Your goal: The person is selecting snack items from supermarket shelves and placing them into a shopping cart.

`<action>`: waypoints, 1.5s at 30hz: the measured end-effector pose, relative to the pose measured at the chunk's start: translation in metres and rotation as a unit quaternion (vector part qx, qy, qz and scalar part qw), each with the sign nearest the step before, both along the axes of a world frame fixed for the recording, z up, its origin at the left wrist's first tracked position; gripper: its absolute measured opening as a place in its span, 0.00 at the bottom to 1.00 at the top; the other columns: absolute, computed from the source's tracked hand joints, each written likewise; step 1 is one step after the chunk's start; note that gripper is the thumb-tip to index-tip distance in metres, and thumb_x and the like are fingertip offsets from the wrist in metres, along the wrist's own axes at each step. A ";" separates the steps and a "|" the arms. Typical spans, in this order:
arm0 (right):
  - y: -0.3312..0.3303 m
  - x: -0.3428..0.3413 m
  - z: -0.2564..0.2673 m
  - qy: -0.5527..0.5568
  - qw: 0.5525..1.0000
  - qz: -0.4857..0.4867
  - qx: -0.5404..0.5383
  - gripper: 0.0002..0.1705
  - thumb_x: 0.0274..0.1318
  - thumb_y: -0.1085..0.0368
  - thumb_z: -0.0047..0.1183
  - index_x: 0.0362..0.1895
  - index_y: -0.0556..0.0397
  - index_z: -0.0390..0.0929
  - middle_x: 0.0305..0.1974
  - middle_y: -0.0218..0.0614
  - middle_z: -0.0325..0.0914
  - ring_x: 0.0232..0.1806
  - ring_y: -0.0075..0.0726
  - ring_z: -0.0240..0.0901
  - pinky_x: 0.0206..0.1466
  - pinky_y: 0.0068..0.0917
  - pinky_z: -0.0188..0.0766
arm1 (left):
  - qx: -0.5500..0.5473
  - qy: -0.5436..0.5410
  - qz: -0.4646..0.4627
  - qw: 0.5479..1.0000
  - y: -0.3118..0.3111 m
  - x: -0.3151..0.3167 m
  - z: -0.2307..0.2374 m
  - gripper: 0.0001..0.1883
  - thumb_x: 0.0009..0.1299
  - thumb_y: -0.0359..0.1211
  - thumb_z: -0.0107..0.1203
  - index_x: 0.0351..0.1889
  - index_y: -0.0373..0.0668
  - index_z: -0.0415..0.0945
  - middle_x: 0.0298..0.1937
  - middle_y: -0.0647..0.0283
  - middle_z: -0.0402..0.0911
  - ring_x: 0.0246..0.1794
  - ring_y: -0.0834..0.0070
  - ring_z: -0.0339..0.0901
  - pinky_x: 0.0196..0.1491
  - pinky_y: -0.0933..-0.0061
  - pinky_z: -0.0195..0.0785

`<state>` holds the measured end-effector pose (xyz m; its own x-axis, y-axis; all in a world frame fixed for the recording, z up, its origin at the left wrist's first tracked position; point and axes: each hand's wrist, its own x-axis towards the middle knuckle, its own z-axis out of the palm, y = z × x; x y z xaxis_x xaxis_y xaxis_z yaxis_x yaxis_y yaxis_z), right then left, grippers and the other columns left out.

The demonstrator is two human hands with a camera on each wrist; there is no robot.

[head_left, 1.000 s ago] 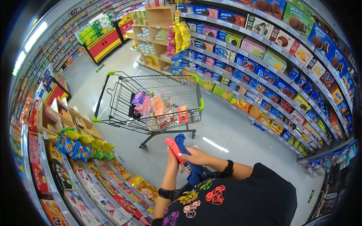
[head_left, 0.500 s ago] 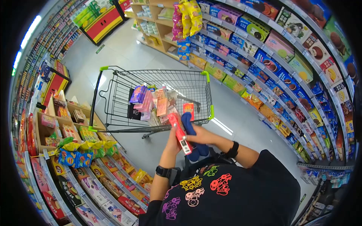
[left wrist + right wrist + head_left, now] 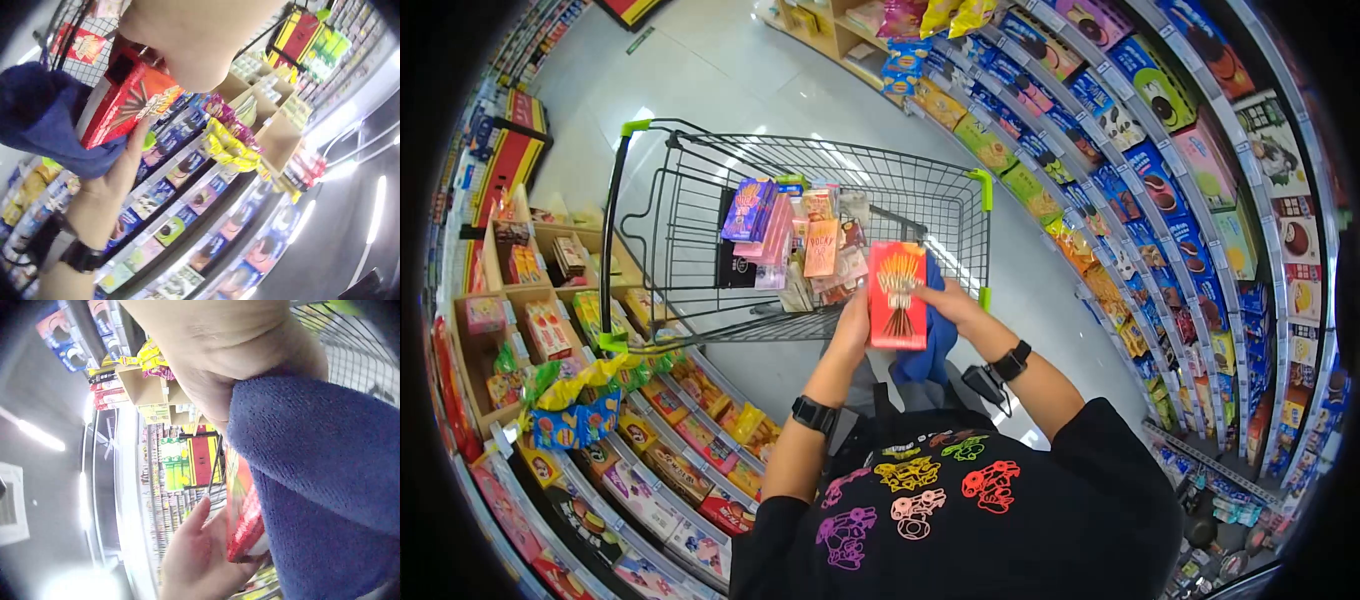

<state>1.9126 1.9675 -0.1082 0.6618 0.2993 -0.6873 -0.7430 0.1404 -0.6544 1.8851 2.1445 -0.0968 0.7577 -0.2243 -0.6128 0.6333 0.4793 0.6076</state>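
Observation:
A red box with a picture of chocolate-tipped sticks (image 3: 898,296) is held upright between both hands, its broad face toward the head view. My left hand (image 3: 854,322) grips its left edge. On the right side my right hand (image 3: 949,302) pinches the box with the thumb on its front, and a dark blue cloth (image 3: 938,345) hangs from that hand behind the box. The left wrist view shows the box (image 3: 128,103) beside the cloth (image 3: 53,119). In the right wrist view the cloth (image 3: 319,469) covers much of the right hand's fingers.
A shopping cart (image 3: 690,160) stands just ahead, holding a purple box (image 3: 749,209), a Pocky box (image 3: 821,247) and several other packs. Snack shelves (image 3: 1200,250) curve along the right. Wooden compartments (image 3: 490,341) and more shelves of packets line the left.
The box has turned from its narrow side to its broad front. Both hands have come up in the head view, over the cart's near edge, and the view has tipped further down.

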 end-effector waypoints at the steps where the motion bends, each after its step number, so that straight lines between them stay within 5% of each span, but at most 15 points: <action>1: 0.000 0.018 -0.010 0.003 0.999 0.006 -0.038 0.20 0.51 0.62 0.57 0.46 0.59 0.73 0.41 0.39 0.77 0.38 0.30 0.76 0.42 0.25 0.73 | 0.060 -0.026 -0.029 0.997 0.003 0.010 -0.033 0.24 0.72 0.46 0.34 0.56 0.38 0.64 0.51 0.57 0.73 0.48 0.71 0.73 0.50 0.72 0.66; 4: 0.000 0.053 -0.052 0.016 0.996 -0.034 -0.084 0.20 0.51 0.60 0.57 0.45 0.59 0.73 0.40 0.40 0.78 0.37 0.31 0.76 0.41 0.27 0.74 | 0.366 -0.156 -0.200 0.896 -0.001 0.042 -0.080 0.22 0.71 0.41 0.41 0.59 0.39 0.61 0.55 0.59 0.70 0.55 0.75 0.66 0.55 0.76 0.59; 6: 0.004 0.059 -0.064 0.050 0.993 -0.068 -0.083 0.21 0.51 0.60 0.57 0.45 0.61 0.73 0.40 0.41 0.77 0.37 0.32 0.77 0.41 0.28 0.74 | 0.153 -0.082 -0.179 0.968 -0.007 0.063 -0.106 0.23 0.70 0.39 0.42 0.59 0.37 0.60 0.54 0.59 0.71 0.53 0.74 0.69 0.53 0.75 0.61; 8: 0.009 0.066 -0.098 0.076 0.978 -0.035 -0.192 0.20 0.51 0.62 0.55 0.46 0.62 0.73 0.41 0.43 0.77 0.38 0.34 0.77 0.42 0.29 0.74 | 0.049 0.033 -0.220 0.974 -0.001 0.084 -0.137 0.22 0.70 0.38 0.43 0.58 0.36 0.60 0.51 0.58 0.74 0.48 0.74 0.73 0.50 0.75 0.65; 14: 0.021 0.059 -0.199 0.113 0.976 -0.106 -0.150 0.20 0.44 0.69 0.60 0.45 0.60 0.74 0.42 0.41 0.77 0.41 0.35 0.75 0.46 0.29 0.70 | 0.041 0.143 -0.298 0.943 0.007 0.109 -0.202 0.17 0.69 0.37 0.44 0.54 0.42 0.64 0.45 0.62 0.76 0.42 0.75 0.76 0.44 0.73 0.70; 19: 0.014 0.040 -0.278 0.043 0.939 -0.073 -0.335 0.21 0.41 0.68 0.61 0.44 0.59 0.74 0.41 0.41 0.77 0.40 0.35 0.75 0.45 0.28 0.70 | -0.036 0.192 -0.318 0.928 0.010 0.103 -0.246 0.21 0.66 0.43 0.46 0.57 0.53 0.60 0.53 0.69 0.70 0.53 0.75 0.68 0.55 0.63 0.57; 21: 0.016 0.046 -0.262 0.088 0.913 -0.023 -0.398 0.24 0.38 0.64 0.63 0.43 0.58 0.74 0.40 0.42 0.78 0.40 0.37 0.75 0.44 0.29 0.70 | 0.006 0.239 -0.327 0.914 0.010 0.105 -0.236 0.28 0.64 0.48 0.46 0.62 0.56 0.56 0.63 0.67 0.60 0.66 0.68 0.51 0.64 0.51 0.37; 24: 0.013 0.046 -0.252 0.103 0.867 0.023 -0.487 0.25 0.39 0.56 0.58 0.44 0.54 0.74 0.40 0.47 0.77 0.43 0.46 0.74 0.45 0.35 0.69 | 0.001 0.273 -0.312 0.910 0.010 0.089 -0.257 0.31 0.64 0.50 0.46 0.65 0.58 0.52 0.68 0.67 0.51 0.70 0.63 0.41 0.65 0.47 0.29; 28: 0.020 0.060 -0.203 0.089 0.839 0.007 -0.536 0.20 0.41 0.60 0.49 0.41 0.56 0.76 0.40 0.53 0.76 0.44 0.54 0.73 0.47 0.41 0.67 | -0.003 0.272 -0.351 0.896 0.034 0.079 -0.268 0.32 0.63 0.49 0.46 0.65 0.53 0.52 0.67 0.58 0.52 0.66 0.58 0.53 0.63 0.50 0.41; 32: 0.035 0.081 -0.189 0.059 0.885 0.042 -0.460 0.18 0.38 0.61 0.47 0.34 0.57 0.79 0.34 0.55 0.77 0.39 0.56 0.74 0.44 0.41 0.70 | 0.041 0.367 -0.245 0.897 0.080 0.073 -0.278 0.36 0.61 0.51 0.50 0.64 0.49 0.51 0.63 0.48 0.54 0.61 0.57 0.60 0.62 0.56 0.47; 36: 0.084 0.096 -0.218 0.038 0.896 0.189 -0.400 0.24 0.36 0.54 0.56 0.34 0.61 0.78 0.29 0.46 0.79 0.30 0.40 0.77 0.32 0.33 0.72 | 0.069 0.471 -0.013 0.879 0.122 0.080 -0.275 0.32 0.59 0.53 0.54 0.52 0.40 0.62 0.48 0.55 0.67 0.49 0.64 0.69 0.56 0.63 0.58; 38: 0.109 0.102 -0.203 0.099 0.973 0.109 -0.175 0.23 0.38 0.52 0.59 0.34 0.58 0.79 0.28 0.39 0.79 0.29 0.32 0.76 0.31 0.30 0.71 | -0.096 0.333 0.019 0.938 0.140 0.082 -0.261 0.26 0.62 0.54 0.50 0.44 0.41 0.69 0.35 0.62 0.74 0.38 0.71 0.74 0.44 0.69 0.68; 40: 0.140 0.091 -0.254 0.048 0.994 0.044 -0.086 0.23 0.44 0.51 0.60 0.41 0.54 0.77 0.35 0.32 0.77 0.33 0.27 0.73 0.37 0.27 0.71 | -0.106 0.311 0.078 0.941 0.155 0.069 -0.318 0.20 0.66 0.51 0.47 0.42 0.45 0.75 0.39 0.63 0.80 0.34 0.70 0.76 0.42 0.70 0.68; 43: 0.171 0.085 -0.269 0.073 0.905 0.236 -0.347 0.40 0.39 0.47 0.62 0.48 0.67 0.70 0.43 0.47 0.74 0.42 0.39 0.74 0.47 0.30 0.68 | -0.016 0.362 0.058 0.930 0.150 0.071 -0.320 0.16 0.67 0.50 0.46 0.35 0.48 0.74 0.26 0.73 0.75 0.25 0.78 0.70 0.31 0.77 0.63; 45: 0.177 0.077 -0.265 0.092 0.940 0.152 -0.291 0.40 0.39 0.47 0.63 0.47 0.69 0.70 0.40 0.47 0.76 0.41 0.40 0.75 0.42 0.32 0.72 | 0.034 0.410 0.037 0.911 0.146 0.072 -0.292 0.16 0.68 0.50 0.45 0.31 0.49 0.71 0.25 0.75 0.72 0.23 0.79 0.66 0.29 0.79 0.61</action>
